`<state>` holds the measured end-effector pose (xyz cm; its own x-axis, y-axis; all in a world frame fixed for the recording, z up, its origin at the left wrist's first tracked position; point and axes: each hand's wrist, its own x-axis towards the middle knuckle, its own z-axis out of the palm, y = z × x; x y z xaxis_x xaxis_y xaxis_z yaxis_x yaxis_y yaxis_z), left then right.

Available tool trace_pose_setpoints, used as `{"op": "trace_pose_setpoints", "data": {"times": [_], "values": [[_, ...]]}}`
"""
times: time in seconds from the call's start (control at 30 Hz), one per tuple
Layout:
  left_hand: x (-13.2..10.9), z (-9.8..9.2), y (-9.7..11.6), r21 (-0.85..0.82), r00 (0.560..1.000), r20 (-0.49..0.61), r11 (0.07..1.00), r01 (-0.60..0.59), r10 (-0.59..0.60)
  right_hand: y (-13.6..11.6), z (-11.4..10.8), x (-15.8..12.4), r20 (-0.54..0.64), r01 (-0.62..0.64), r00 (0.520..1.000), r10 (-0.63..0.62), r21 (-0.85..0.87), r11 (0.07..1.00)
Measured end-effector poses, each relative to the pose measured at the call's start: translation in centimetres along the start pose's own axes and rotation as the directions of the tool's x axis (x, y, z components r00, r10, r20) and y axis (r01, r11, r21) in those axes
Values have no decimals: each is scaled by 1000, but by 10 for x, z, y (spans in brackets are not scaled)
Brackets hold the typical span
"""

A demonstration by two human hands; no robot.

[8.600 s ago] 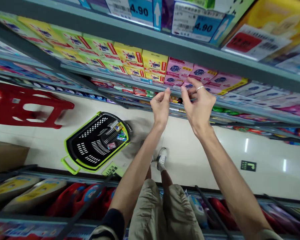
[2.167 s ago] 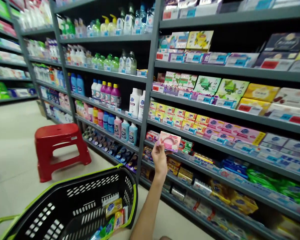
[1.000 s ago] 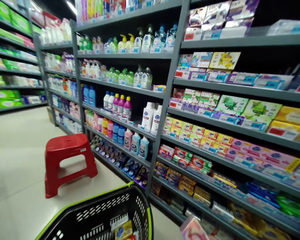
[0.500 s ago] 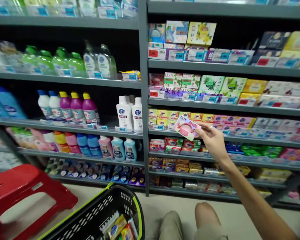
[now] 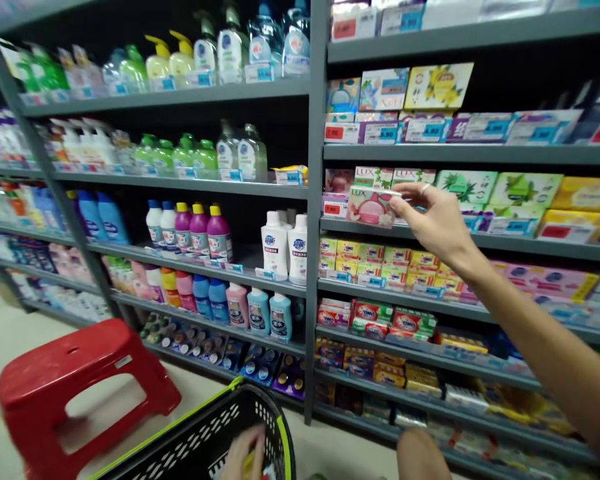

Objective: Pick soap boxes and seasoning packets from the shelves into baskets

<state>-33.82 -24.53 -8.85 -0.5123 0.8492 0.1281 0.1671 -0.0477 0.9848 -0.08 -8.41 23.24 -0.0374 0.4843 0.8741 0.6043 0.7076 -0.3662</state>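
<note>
My right hand (image 5: 433,217) grips a pink LUX soap box (image 5: 371,208) by its right end, thumb in front. The box is held upright before the shelf of LUX soap boxes (image 5: 373,177), its printed face towards me; I cannot tell whether it touches the shelf edge. At the bottom, my left hand (image 5: 244,455) is inside the black shopping basket (image 5: 200,427). Motion smears its fingers. A yellow pack shows between or behind them, and whether the hand holds it is unclear.
A red plastic stool (image 5: 70,360) stands left of the basket. Grey shelves (image 5: 316,267) rise in front, with bottles on the left and boxed soaps on the right. Cleaner bottles (image 5: 275,247) stand near the upright post. My knee (image 5: 423,457) shows at the bottom.
My right hand has raised the soap box from in front of the yellow soap row to the LUX row above. My left hand has come into view in the basket. The view has swung left.
</note>
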Motion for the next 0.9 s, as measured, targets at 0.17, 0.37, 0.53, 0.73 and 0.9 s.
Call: {"op": "trace_pose_setpoints", "data": {"times": [0.17,0.37,0.53,0.73,0.9], "values": [[141,62,174,-34,572,-55,571,-820,819,-17,21,74,-12,61,998,-63,-143,988],[249,150,329,-120,385,-141,370,-921,912,-21,49,106,13,53,999,-51,-202,978],[273,183,314,-70,425,-127,420,-905,896,-28,59,98,45,87,996,-79,-248,965],[278,180,308,60,265,-122,274,-960,956,-3,84,113,-1,116,993,-121,-278,953],[289,172,332,208,-2,148,-33,-978,989,16,100,126,7,164,985,-170,-306,938]]}}
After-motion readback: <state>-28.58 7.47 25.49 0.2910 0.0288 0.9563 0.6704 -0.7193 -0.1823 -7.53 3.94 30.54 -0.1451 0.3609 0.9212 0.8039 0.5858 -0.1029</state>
